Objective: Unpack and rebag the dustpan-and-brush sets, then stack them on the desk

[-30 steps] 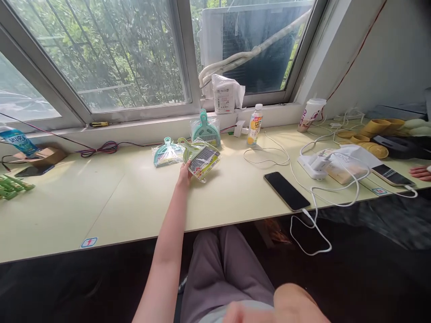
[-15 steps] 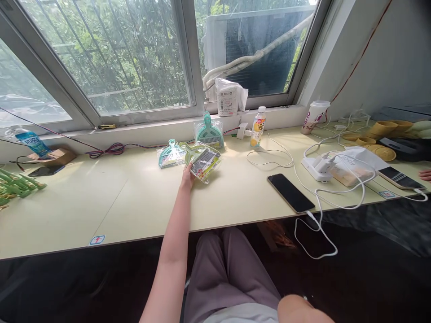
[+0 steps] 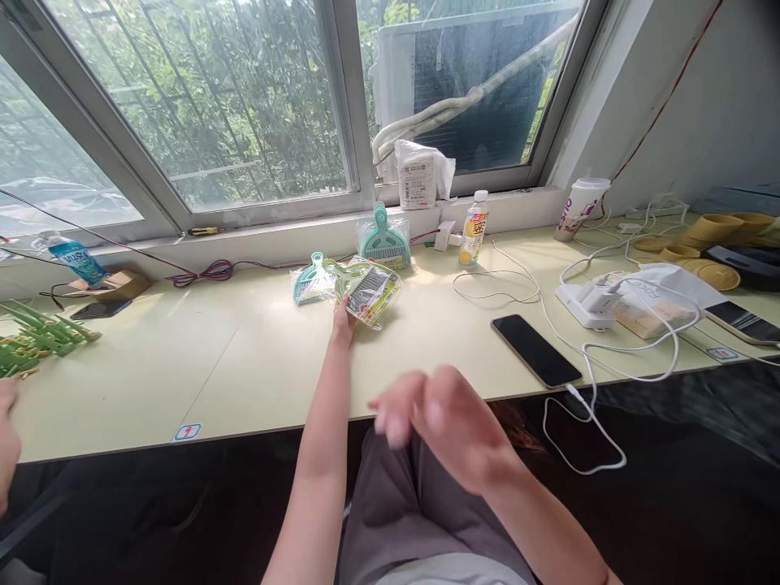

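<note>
My left hand [image 3: 343, 321] reaches across the table and is closed on a green dustpan-and-brush set [image 3: 369, 292] in clear plastic wrap. The set is tilted, its handle end by my fingers. Just left of it lies a wrapped teal dustpan set [image 3: 314, 280], partly covered by the green one. Another teal set [image 3: 383, 244] leans upright against the sill behind. My right hand [image 3: 442, 422] hangs over the table's front edge, above my lap, with its fingers bent and smeared by motion.
A black phone [image 3: 536, 351] on a white cable, a power strip [image 3: 588, 305] and a juice bottle [image 3: 474, 230] are to the right. A paper cup [image 3: 582, 210] stands farther back. Green stalk-like pieces [image 3: 45, 335] and another person's hand [image 3: 7, 443] are at left.
My right hand has come up from the bottom edge into view over the table's front edge. Another person's hand has appeared at left. My left hand still holds the green set.
</note>
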The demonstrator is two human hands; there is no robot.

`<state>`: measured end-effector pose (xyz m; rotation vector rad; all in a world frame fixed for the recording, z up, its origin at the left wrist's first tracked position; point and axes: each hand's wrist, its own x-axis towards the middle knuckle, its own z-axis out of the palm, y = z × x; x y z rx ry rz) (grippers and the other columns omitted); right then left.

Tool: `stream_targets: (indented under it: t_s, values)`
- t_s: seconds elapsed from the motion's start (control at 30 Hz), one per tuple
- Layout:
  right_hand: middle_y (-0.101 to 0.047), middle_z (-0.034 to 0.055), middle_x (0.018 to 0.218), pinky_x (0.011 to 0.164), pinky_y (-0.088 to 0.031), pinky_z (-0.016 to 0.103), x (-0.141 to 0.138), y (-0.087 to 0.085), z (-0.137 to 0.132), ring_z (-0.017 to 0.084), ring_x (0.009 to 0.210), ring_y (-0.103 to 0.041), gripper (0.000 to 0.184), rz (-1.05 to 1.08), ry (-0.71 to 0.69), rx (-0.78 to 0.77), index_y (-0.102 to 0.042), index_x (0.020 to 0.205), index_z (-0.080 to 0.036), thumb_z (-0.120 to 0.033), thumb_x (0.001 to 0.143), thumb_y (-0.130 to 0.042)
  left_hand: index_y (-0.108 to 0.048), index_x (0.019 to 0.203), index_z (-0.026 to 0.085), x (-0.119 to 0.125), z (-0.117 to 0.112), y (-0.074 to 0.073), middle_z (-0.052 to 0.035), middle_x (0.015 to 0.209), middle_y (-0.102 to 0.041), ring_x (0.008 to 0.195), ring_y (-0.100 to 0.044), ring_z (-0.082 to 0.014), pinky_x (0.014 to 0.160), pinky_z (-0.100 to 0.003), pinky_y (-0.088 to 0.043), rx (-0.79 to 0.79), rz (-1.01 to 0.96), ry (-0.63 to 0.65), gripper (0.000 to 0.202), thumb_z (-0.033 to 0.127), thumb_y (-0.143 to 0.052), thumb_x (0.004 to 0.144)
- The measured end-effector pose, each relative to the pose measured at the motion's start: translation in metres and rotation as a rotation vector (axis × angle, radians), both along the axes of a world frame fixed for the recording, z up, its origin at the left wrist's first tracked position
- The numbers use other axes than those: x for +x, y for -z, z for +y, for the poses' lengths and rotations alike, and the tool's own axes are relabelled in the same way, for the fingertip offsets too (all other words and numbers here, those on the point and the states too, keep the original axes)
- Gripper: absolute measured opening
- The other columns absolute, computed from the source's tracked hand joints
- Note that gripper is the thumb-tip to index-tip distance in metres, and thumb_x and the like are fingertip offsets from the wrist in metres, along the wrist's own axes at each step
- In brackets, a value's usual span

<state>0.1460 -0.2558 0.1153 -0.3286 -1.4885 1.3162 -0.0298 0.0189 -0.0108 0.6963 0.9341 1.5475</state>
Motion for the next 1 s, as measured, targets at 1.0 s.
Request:
stream_targets:
  t_s: [1.0]
  values:
    - [-0.07, 0.0064, 0.093, 0.068, -0.055, 0.032, 0.022, 0.147, 0.285, 0.021, 0.083, -0.067, 0.062, 0.132, 0.875, -0.467, -0.042, 0.125, -0.021, -0.041, 0.071, -0.064, -0.058, 0.119, 0.021, 0.012, -0.018, -0.009, -0.0139, 0.12, -0.062, 0.101, -0.063, -0.0273, 0.072, -0.036, -0.057, 0.048, 0.39, 0.614, 0.054, 0.048, -0.069, 0.074]
